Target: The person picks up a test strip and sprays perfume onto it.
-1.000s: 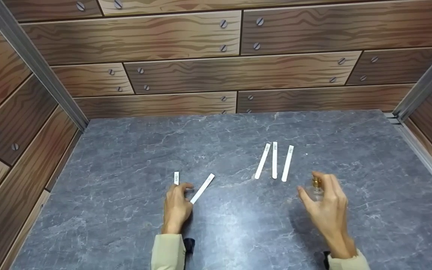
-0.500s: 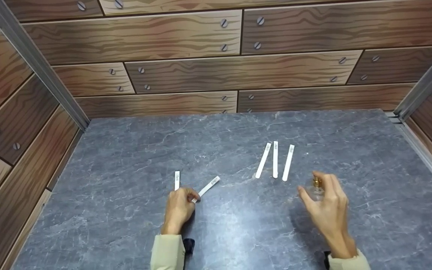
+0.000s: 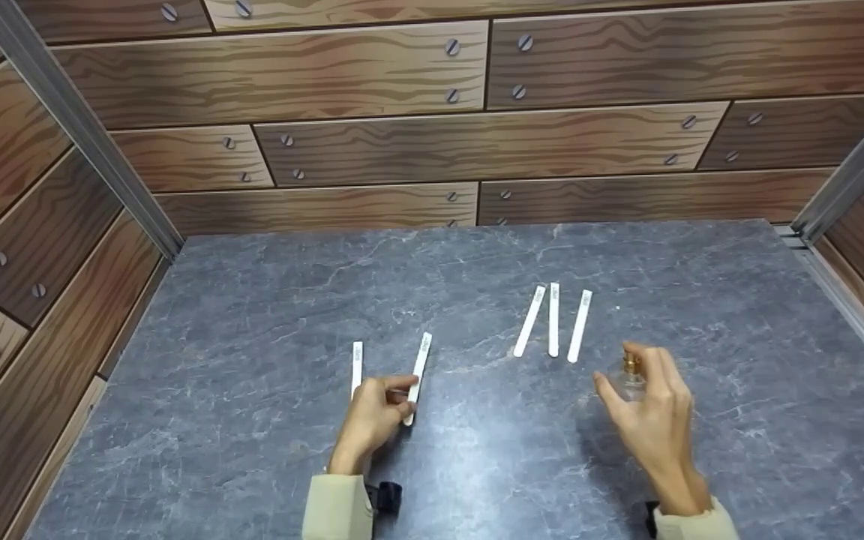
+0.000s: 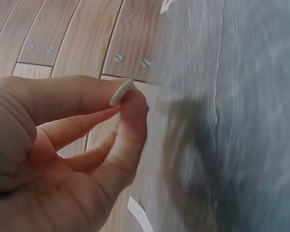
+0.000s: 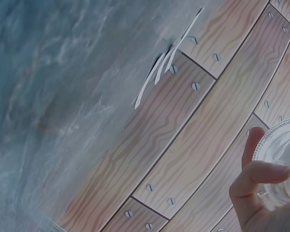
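Note:
Between thumb and fingers, my left hand (image 3: 373, 412) pinches a white perfume test strip (image 3: 422, 352) near its lower end, its printed end pointing away. The left wrist view shows that strip's end (image 4: 123, 92) edge-on at the fingertips. Just left of the hand lies another white strip (image 3: 358, 361), its lower part hidden. My right hand (image 3: 657, 412) grips a small clear glass perfume bottle (image 3: 633, 386) with a gold neck, forefinger at its top and thumb apart from it. In the right wrist view, fingers curl at the bottle's round ribbed base (image 5: 280, 150).
Three more white strips lie farther back on the grey marbled table (image 3: 267, 300): a slanted strip (image 3: 529, 321), an upright strip (image 3: 553, 319) and a right-hand strip (image 3: 580, 327). Wood-patterned walls (image 3: 372, 150) with metal corner posts (image 3: 94, 142) enclose the table's back and sides.
My left hand has gone from hovering by the strips to pinching the right one of the pair, and has shifted right, turning the strip more upright. The right hand stays in place with the bottle.

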`<act>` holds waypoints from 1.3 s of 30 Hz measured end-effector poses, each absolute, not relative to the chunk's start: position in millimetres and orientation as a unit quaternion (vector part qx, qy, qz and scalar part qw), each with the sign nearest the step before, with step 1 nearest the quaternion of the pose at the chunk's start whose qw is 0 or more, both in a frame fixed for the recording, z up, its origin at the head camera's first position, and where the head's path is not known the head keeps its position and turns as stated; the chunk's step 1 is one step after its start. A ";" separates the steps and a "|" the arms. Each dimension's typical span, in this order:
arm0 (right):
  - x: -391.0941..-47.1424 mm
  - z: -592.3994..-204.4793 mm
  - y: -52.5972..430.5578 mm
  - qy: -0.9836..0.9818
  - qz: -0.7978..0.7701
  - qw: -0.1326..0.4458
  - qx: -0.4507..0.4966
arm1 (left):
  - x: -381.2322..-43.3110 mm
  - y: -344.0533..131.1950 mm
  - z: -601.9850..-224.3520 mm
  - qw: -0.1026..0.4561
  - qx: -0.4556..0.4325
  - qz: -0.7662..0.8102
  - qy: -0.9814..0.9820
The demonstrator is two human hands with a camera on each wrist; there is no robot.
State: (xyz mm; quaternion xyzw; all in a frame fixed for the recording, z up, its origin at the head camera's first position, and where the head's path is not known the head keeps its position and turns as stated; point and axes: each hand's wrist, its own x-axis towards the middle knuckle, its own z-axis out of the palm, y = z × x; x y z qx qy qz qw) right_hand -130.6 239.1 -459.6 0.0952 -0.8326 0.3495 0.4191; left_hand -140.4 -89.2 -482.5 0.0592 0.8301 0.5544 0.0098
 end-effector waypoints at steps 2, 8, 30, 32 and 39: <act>-130.7 -460.2 238.5 -0.833 0.349 0.419 0.096 | -139.6 -86.0 -481.6 0.010 0.065 0.564 0.823; -131.0 -460.1 236.7 -0.834 0.345 0.420 0.094 | -136.0 -77.5 -477.2 0.035 0.063 0.585 0.807; -135.7 -464.6 225.3 -0.818 0.354 0.421 0.166 | -125.9 -45.4 -463.1 0.036 0.117 0.592 0.797; -135.8 -464.8 224.1 -0.818 0.357 0.421 0.165 | -124.3 -42.4 -461.9 0.045 0.114 0.592 0.796; -136.7 -465.5 218.9 -0.816 0.359 0.421 0.167 | -119.7 -34.8 -458.2 0.051 0.122 0.595 0.793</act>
